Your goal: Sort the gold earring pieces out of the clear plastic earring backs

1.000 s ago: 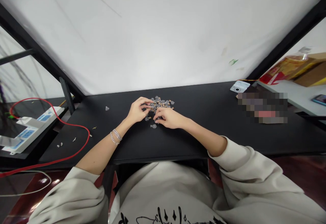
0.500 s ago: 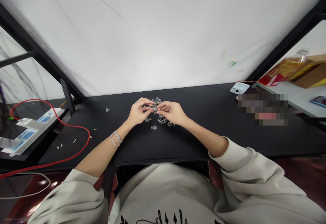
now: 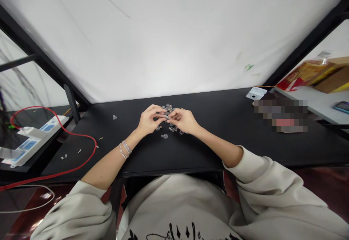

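Two bare hands meet over the black surface (image 3: 218, 138), their fingers grasping one small clear bottle (image 3: 167, 117) between them. The left hand (image 3: 148, 120) pinches it from the left between thumb and fingers, and the right hand (image 3: 187, 120) does so from the right; the grip hides much of it, so its finer detail is too small to tell. Just behind and below the fingers lies a cluster of similar little glass bottles (image 3: 167, 106), partly covered by the right hand. One loose bottle (image 3: 164, 136) lies nearer the surface's front edge, and another clear piece (image 3: 114, 117) lies well apart to the left. Silvery bracelets (image 3: 125, 149) circle the left wrist. Farther left, a red cable (image 3: 79, 134) curves over the surface beside a white power strip (image 3: 34, 142), with small pale bits (image 3: 64, 156) near the cable. At the far right rear sits a white camera-like device (image 3: 256, 93), just behind a pixelated patch. Beyond it, a phone (image 3: 343, 107) and a cardboard box (image 3: 335, 75) rest on a grey shelf (image 3: 308, 102).
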Motion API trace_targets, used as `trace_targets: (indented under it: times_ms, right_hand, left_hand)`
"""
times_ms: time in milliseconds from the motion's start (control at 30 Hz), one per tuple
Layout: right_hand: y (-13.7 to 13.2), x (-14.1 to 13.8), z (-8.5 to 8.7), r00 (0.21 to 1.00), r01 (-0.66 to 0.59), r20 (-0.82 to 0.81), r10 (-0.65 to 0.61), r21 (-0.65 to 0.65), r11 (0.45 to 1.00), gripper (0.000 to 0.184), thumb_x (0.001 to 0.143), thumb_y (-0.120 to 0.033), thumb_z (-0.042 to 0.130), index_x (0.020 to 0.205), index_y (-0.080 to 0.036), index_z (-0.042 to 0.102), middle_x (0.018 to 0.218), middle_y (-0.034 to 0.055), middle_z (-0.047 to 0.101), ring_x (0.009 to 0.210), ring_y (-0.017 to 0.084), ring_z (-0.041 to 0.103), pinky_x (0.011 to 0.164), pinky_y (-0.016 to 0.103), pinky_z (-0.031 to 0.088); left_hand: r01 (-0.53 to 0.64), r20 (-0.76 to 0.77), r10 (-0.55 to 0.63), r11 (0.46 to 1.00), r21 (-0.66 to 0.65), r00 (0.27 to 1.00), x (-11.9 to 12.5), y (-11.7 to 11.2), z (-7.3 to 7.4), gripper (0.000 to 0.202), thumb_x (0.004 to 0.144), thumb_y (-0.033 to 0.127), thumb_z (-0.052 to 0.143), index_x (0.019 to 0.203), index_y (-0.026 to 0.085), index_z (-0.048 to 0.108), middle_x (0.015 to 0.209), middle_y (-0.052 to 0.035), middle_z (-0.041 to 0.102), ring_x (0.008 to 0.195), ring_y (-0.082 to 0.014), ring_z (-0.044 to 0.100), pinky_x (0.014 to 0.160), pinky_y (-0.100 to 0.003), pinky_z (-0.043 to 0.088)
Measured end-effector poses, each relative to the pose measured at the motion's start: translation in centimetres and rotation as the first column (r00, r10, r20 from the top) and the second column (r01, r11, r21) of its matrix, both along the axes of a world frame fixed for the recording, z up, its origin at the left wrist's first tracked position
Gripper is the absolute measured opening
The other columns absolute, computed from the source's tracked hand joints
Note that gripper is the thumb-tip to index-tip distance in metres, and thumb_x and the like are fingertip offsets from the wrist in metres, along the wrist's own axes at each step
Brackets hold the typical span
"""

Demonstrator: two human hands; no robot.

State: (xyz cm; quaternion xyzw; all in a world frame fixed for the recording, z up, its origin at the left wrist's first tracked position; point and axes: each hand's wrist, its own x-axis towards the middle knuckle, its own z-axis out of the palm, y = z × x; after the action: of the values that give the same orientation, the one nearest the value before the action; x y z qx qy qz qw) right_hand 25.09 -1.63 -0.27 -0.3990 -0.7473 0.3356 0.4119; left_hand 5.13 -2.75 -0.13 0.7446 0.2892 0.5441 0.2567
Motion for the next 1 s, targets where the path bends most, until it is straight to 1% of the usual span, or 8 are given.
trace_targets:
  times_ms: [167, 300, 667, 833, 1000]
  right_hand:
    - [-0.08, -0.01, -0.03, 1.0, -0.008, -0.01, 0.008, 0.019, 1.0, 0.019, 0.074, -0.031, 0.076, 0.079, -0.016, 0.067, 0.08, 0.0042, 0.072, 0.071, 0.016, 0.067, 0.068, 0.027, 0.053]
    - [-0.11, -0.01, 0.02, 1.0, -0.005, -0.005, 0.005, 0.025, 1.0, 0.021, 0.074, -0.035, 0.077, 0.079, -0.017, 0.066, 0.078, 0.0039, 0.071, 0.069, 0.015, 0.066, 0.067, 0.027, 0.052]
    - [-0.1, -0.02, 0.14, 1.0, -0.009, 0.004, 0.009, 0.048, 0.999, 0.022, 0.075, -0.035, 0.076, 0.078, -0.017, 0.065, 0.078, 0.0034, 0.07, 0.068, 0.014, 0.064, 0.067, 0.027, 0.05]
    - [-0.15, -0.04, 0.19, 1.0, -0.006, 0.006, 0.006, 0.052, 0.999, 0.022, 0.074, -0.034, 0.076, 0.078, -0.017, 0.064, 0.077, 0.0029, 0.07, 0.068, 0.014, 0.063, 0.068, 0.027, 0.05]
    - [-0.13, 0.02, 0.14, 1.0, 0.013, 0.005, -0.014, 0.057, 0.998, 0.023, 0.073, -0.033, 0.078, 0.076, -0.017, 0.062, 0.076, 0.0017, 0.069, 0.066, 0.013, 0.062, 0.067, 0.026, 0.048]
  left_hand:
    - [-0.088, -0.079, 0.101, 0.985, 0.15, 0.992, 0.17, -0.26, 0.27, 0.022, 0.084, 0.024, 0.073, 0.106, 0.019, 0.073, 0.1, -0.0054, 0.06, 0.081, -0.0112, 0.066, 0.078, -0.029, 0.066]
    - [-0.126, -0.105, 0.152, 0.966, 0.224, 0.983, 0.16, -0.29, 0.26, 0.02, 0.085, 0.02, 0.072, 0.105, 0.019, 0.073, 0.099, -0.0045, 0.061, 0.078, -0.0103, 0.067, 0.076, -0.027, 0.066]
    - [-0.158, -0.121, 0.196, 0.95, 0.269, 0.973, 0.11, -0.19, 0.29, 0.018, 0.085, 0.02, 0.072, 0.102, 0.018, 0.073, 0.098, -0.0045, 0.062, 0.078, -0.0106, 0.067, 0.075, -0.027, 0.065]
    - [-0.169, -0.111, 0.208, 0.943, 0.288, 0.972, 0.13, -0.2, 0.36, 0.018, 0.084, 0.017, 0.073, 0.102, 0.018, 0.073, 0.098, -0.0042, 0.062, 0.081, -0.0108, 0.067, 0.077, -0.027, 0.065]
    - [-0.212, -0.12, 0.263, 0.92, 0.328, 0.957, -0.1, 0.0, 0.57, 0.016, 0.083, 0.019, 0.074, 0.099, 0.018, 0.072, 0.097, -0.0047, 0.063, 0.081, -0.0118, 0.066, 0.073, -0.026, 0.064]
